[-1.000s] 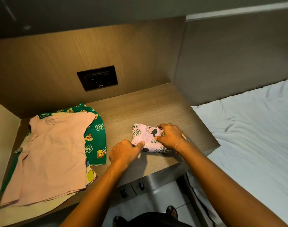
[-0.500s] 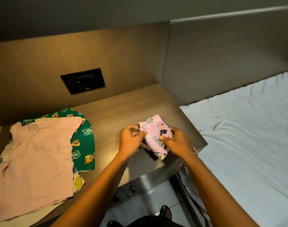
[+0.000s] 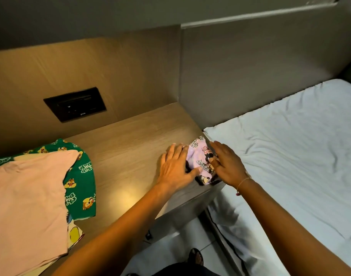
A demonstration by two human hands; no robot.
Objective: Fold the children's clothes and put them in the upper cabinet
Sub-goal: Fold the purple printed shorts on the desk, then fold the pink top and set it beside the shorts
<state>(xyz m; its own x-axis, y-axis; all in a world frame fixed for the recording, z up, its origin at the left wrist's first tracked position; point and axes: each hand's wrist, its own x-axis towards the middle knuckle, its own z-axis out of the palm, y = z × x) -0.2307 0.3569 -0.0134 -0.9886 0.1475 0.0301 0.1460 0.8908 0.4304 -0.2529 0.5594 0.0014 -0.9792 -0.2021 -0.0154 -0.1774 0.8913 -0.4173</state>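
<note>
Small folded lilac garment printed with cartoon mice [image 3: 200,160], lying at the far right corner of the light wooden surface [image 3: 130,148], right beside the bed with the pale blue-white sheet [image 3: 290,152]. Long axis running from the near front edge away toward the back panel, leaning slightly left at the far end; narrow end pointing away. Pinned between both hands: left hand [image 3: 175,166] flat on the surface along the garment's left side, fingers [image 3: 177,151] spread and straight, thumb tip pressing the cloth's near part; right hand [image 3: 226,166] flat along the right side, fingers [image 3: 216,146] extended, not curled round anything. Neither hand gripping, both open and pressing. Thin bracelet [image 3: 243,181] on the right wrist.

Well left of the left fingers, a flat peach-pink cotton shirt [image 3: 27,198] spread over a green garment printed with cartoon chipmunks [image 3: 81,176], a cream piece with yellow print [image 3: 75,234] peeking out beneath. Beyond the fingers, on the wooden back panel, a black rectangular socket plate [image 3: 75,104].

Half a second ago the fingers pinched the lilac bundle, lifted and tilted; now laid flat, nearer the bed edge, palms down.
</note>
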